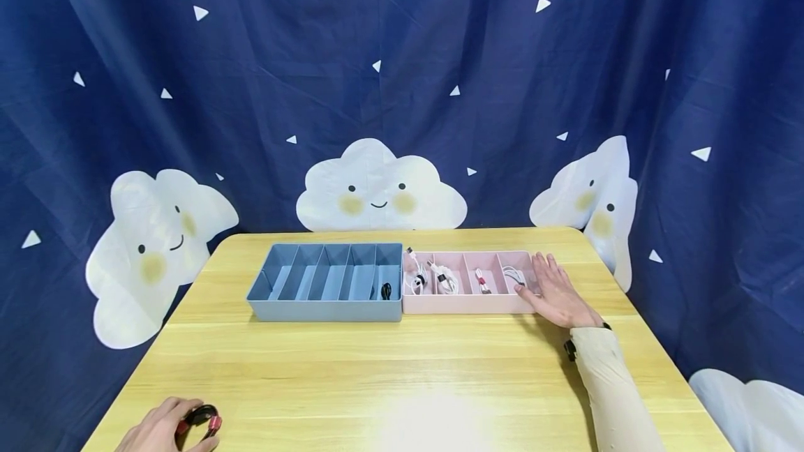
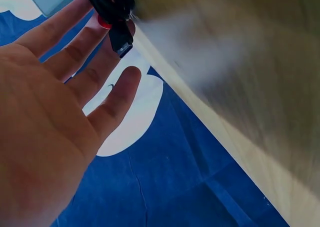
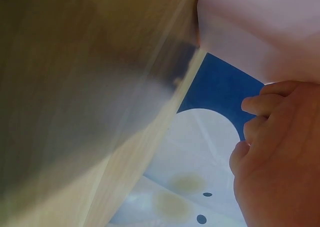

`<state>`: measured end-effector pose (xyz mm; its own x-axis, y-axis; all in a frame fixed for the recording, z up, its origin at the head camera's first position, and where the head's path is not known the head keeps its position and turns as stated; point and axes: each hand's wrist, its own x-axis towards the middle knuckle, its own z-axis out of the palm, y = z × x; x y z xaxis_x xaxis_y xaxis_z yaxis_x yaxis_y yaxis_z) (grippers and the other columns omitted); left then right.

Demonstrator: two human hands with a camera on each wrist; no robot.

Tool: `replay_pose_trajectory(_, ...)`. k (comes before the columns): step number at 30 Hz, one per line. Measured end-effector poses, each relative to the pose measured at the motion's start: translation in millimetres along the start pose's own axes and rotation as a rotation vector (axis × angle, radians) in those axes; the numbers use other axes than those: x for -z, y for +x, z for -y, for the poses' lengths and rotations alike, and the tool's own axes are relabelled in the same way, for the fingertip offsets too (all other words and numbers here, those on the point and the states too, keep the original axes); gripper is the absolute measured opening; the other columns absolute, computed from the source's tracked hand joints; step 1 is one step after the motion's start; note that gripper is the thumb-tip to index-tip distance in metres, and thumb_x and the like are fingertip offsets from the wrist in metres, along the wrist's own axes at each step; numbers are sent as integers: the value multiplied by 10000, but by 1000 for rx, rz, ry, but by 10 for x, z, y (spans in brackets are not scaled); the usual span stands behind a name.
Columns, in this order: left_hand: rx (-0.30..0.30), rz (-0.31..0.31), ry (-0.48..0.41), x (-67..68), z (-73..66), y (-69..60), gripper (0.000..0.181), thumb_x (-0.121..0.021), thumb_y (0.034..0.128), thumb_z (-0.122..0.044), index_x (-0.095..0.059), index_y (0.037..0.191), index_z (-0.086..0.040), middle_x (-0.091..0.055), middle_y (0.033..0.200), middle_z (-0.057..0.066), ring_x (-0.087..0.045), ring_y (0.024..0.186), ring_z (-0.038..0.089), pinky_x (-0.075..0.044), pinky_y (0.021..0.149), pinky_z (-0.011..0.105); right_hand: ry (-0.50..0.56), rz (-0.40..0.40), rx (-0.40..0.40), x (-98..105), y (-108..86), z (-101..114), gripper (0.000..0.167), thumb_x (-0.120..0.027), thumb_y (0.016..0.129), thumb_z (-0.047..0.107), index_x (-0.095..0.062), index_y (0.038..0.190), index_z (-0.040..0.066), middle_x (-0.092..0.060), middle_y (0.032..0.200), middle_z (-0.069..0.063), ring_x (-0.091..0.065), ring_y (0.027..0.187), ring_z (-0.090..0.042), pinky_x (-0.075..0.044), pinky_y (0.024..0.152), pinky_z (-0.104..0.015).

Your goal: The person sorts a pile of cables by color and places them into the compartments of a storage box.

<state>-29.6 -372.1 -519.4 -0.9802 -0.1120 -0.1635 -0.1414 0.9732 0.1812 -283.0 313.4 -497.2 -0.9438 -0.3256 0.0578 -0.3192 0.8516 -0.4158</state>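
Observation:
At the lower left of the head view, my left hand [image 1: 155,430] pinches a coiled black cable [image 1: 202,413] with red ties between thumb and fingers. Its USB plug [image 2: 123,46] sticks out beside the fingertips in the left wrist view. My right hand [image 1: 557,300] lies against the right end of a pink divided box [image 1: 467,305], fingers straight and thumb over the rim. White cables [image 1: 446,281] lie in that box, one bundle having a red tie [image 1: 481,281]. A blue divided box [image 1: 326,311] adjoins its left side, with a small black cable bundle [image 1: 386,291] in the rightmost compartment.
Both boxes stand toward the back of a light wooden table [image 1: 352,375]. Behind it hangs a dark blue curtain [image 1: 402,103] with white clouds and triangles. The table's right edge slopes down past the right forearm.

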Motion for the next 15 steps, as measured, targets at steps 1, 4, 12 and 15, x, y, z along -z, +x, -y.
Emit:
replay_pose_trajectory(1, -1, 4, -1, -4, 8, 5, 770, -737, 795, -706, -702, 1248, -84, -694, 1082, 20, -640, 887, 200, -493, 631, 367, 0, 0, -1, 0, -2, -1, 927, -467, 1034, 513, -100, 1606, -118, -53, 1691, -342, -8, 1574, -545, -37, 1248, -694)
replay_pose_trajectory(4, -5, 13, -4, -8, 15, 17, 759, -752, 792, -687, -700, 1249, -84, -692, 1073, 15, -629, 876, 183, -487, 627, 360, 2, 1, -3, 1, -9, -2, 932, -469, 1032, 516, -96, 1606, -117, -50, 1690, -342, -8, 1574, -545, -34, 1250, -691)
replay_pose_trajectory(12, -9, 26, -8, 7, -14, 47, 735, -791, 766, -659, -706, 1234, -98, -671, 1029, -9, -564, 821, 131, -461, 619, 332, 1, -3, 1, -5, -6, -6, 933, -472, 1030, 522, -109, 1607, -114, -62, 1689, -344, -16, 1575, -542, -43, 1256, -677)
replay_pose_trajectory(15, -10, 27, -5, 15, -36, 56, 730, -798, 758, -661, -710, 1227, -108, -655, 997, -23, -520, 776, 111, -437, 608, 314, 0, -3, 4, -7, -6, -7, 934, -468, 1030, 530, -113, 1607, -113, -63, 1689, -345, -15, 1575, -542, -41, 1258, -672)
